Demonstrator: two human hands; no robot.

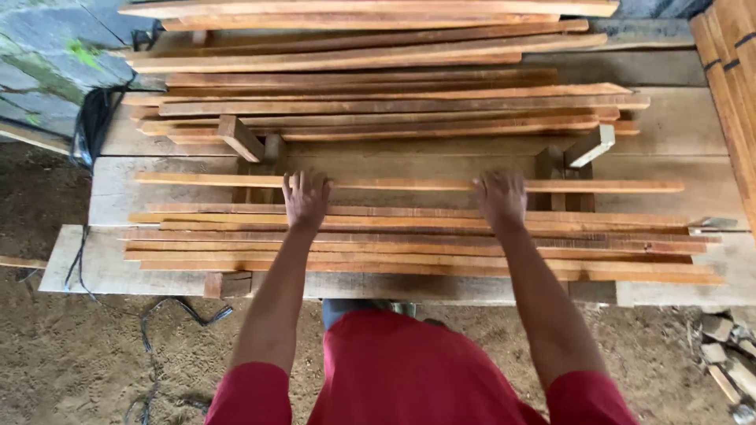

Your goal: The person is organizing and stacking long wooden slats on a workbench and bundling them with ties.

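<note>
Sandy dirt floor [71, 354] surrounds the pale plank desk [677, 130] you stand at, and no package, label or sign shows on it. Your left hand [306, 198] lies palm down with fingers loosely together, fingertips touching the long thin reddish wooden slat [409, 184] that lies alone across the desk. Your right hand [502, 200] rests the same way, flat and fingers extended, on that same slat, well apart from the left. Just nearer to you lies a near row of slats [425, 245], about five or six side by side under your wrists. Beyond the single slat, two short wooden blocks [240, 138] and [589, 146] stick up, and behind them sits a bigger far stack of slats [378, 79], too many to count.
</note>
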